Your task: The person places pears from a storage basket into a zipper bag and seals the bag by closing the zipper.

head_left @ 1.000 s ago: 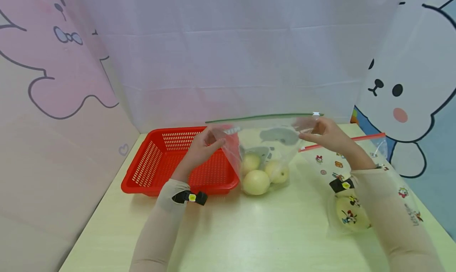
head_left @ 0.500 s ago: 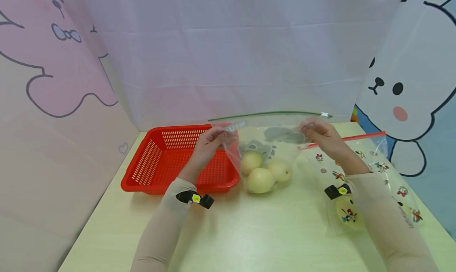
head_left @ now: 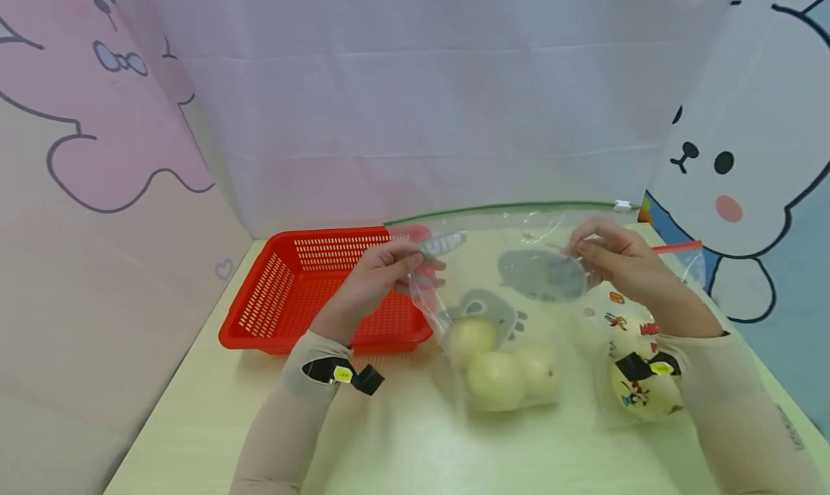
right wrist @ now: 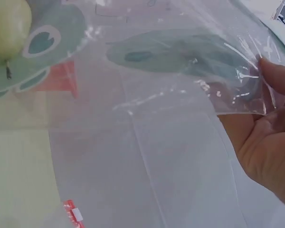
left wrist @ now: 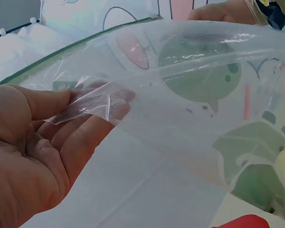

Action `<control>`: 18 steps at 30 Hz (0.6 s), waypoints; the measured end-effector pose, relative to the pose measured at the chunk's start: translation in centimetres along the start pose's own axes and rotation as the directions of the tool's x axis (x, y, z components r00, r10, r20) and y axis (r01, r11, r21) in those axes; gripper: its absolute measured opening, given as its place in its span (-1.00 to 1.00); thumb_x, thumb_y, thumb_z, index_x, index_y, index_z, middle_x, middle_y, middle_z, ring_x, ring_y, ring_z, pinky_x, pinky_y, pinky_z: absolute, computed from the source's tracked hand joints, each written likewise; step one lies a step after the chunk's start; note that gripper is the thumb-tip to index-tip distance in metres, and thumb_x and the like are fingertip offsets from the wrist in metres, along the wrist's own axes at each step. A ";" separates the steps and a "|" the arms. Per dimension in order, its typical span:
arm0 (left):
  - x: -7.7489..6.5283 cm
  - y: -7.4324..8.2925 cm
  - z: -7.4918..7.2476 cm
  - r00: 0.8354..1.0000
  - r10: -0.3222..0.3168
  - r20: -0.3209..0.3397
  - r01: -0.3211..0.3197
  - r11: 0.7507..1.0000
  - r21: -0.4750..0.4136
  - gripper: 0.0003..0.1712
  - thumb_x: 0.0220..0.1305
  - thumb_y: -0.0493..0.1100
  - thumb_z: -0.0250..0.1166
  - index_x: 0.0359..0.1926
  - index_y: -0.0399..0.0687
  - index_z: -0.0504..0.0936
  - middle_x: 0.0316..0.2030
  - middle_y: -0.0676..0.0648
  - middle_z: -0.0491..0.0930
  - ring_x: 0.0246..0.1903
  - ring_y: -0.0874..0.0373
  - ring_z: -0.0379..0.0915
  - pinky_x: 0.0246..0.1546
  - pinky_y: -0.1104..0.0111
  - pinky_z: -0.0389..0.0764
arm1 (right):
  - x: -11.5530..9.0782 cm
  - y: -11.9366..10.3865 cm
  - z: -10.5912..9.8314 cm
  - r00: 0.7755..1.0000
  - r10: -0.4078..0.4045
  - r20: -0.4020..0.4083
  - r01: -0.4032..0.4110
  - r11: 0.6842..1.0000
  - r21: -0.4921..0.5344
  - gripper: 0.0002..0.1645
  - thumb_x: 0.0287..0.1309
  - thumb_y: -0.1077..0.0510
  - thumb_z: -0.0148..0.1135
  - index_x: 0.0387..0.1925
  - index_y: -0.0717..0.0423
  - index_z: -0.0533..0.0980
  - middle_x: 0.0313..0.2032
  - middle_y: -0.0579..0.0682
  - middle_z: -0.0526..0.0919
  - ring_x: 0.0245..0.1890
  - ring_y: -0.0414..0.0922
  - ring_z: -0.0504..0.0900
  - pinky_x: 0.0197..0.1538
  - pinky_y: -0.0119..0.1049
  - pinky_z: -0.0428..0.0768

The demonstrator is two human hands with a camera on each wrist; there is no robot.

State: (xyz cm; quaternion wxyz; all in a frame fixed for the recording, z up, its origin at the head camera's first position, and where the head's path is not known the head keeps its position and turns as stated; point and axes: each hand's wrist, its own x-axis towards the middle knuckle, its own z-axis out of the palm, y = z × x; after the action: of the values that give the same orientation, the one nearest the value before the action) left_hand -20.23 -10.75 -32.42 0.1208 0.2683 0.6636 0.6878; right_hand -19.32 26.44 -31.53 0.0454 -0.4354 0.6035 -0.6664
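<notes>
A clear zip bag (head_left: 480, 268) with grey-green cartoon prints spans both hands. Along its top runs a green zip strip (head_left: 499, 207), with a white slider (head_left: 622, 206) near the right end. Several pale yellow round fruits (head_left: 496, 381) sit in its bottom. My left hand (head_left: 376, 282) pinches the left side edge below the strip; in the left wrist view the thumb (left wrist: 50, 102) lies over the film and the fingers show through behind it. On the opposite edge, my right hand (head_left: 622, 264) pinches the film between thumb and fingers.
Behind my left hand stands a red plastic basket (head_left: 324, 349) with slotted walls. At the right of the pale table (head_left: 402, 452) lies a second clear bag with a red zip strip (head_left: 679, 247), holding round yellow fruit (head_left: 648, 395), partly under my right arm.
The zip bag with its fruits has come nearer and lower in view, and now looks larger and more spread out. My right hand has shifted right, and the left hand slightly right.
</notes>
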 end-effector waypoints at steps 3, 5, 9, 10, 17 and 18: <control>0.6 -0.6 -0.2 0.993 -0.122 0.009 0.122 0.991 -0.059 -0.73 0.49 -0.28 0.09 0.08 -0.37 0.52 -0.08 -0.24 0.69 -0.15 -0.12 0.70 -0.28 0.29 0.69 | -0.1 0.4 -0.3 0.995 0.095 0.023 -0.097 0.991 0.095 -0.67 0.51 0.38 -0.21 0.00 0.14 0.50 -0.21 -0.01 0.66 -0.36 -0.16 0.71 -0.41 -0.30 0.68; 1.4 -1.3 -0.5 0.980 -0.200 0.004 0.200 0.974 -0.104 -0.78 0.49 -0.28 0.08 0.03 -0.31 0.55 -0.06 -0.26 0.68 -0.17 -0.10 0.71 -0.27 0.30 0.68 | 0.0 1.0 -0.7 0.985 0.170 0.013 -0.170 0.977 0.128 -0.68 0.52 0.35 -0.20 -0.03 0.10 0.50 -0.26 -0.04 0.67 -0.41 -0.20 0.70 -0.45 -0.36 0.66; 3.2 -2.6 -1.2 0.957 -0.291 -0.016 0.286 0.948 -0.142 -0.84 0.51 -0.29 0.06 -0.09 -0.26 0.55 0.02 -0.37 0.61 -0.18 -0.06 0.72 -0.27 0.29 0.69 | 0.3 2.3 -1.6 0.948 0.313 -0.066 -0.300 0.942 0.151 -0.70 0.53 0.29 -0.16 -0.10 0.04 0.53 -0.33 -0.06 0.67 -0.48 -0.20 0.67 -0.52 -0.39 0.62; 3.6 -2.8 -1.4 0.952 -0.304 -0.025 0.298 0.944 -0.141 -0.84 0.51 -0.28 0.06 -0.10 -0.26 0.55 0.03 -0.39 0.60 -0.19 -0.05 0.72 -0.27 0.28 0.69 | 0.4 2.6 -1.8 0.933 0.347 -0.097 -0.332 0.932 0.142 -0.72 0.53 0.26 -0.14 -0.11 0.03 0.54 -0.34 -0.07 0.65 -0.49 -0.20 0.66 -0.54 -0.39 0.61; 6.2 -3.8 -2.5 0.918 -0.383 -0.098 0.376 0.922 -0.090 -0.71 0.50 -0.25 0.10 0.09 -0.36 0.54 0.05 -0.34 0.62 -0.30 0.06 0.73 -0.31 0.32 0.69 | 2.3 3.8 -3.2 0.752 0.588 -0.298 -0.609 0.792 0.026 -0.81 0.53 0.08 -0.05 -0.16 -0.10 0.52 -0.30 -0.15 0.54 -0.42 -0.20 0.57 -0.43 -0.33 0.59; 6.5 -4.0 -2.7 0.910 -0.399 -0.111 0.391 0.916 -0.083 -0.69 0.49 -0.23 0.12 0.11 -0.34 0.55 0.02 -0.29 0.65 -0.31 0.07 0.73 -0.33 0.33 0.68 | 2.6 4.0 -3.4 0.729 0.610 -0.310 -0.638 0.770 0.013 -0.82 0.53 0.06 -0.05 -0.15 -0.10 0.50 -0.30 -0.17 0.53 -0.40 -0.21 0.56 -0.41 -0.32 0.58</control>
State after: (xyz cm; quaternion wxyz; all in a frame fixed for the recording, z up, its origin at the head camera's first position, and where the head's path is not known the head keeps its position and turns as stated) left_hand -27.76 -9.26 -34.92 0.2234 0.0811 0.6897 0.6839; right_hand -24.96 26.45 -33.21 0.1552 -0.1039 0.7450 -0.6404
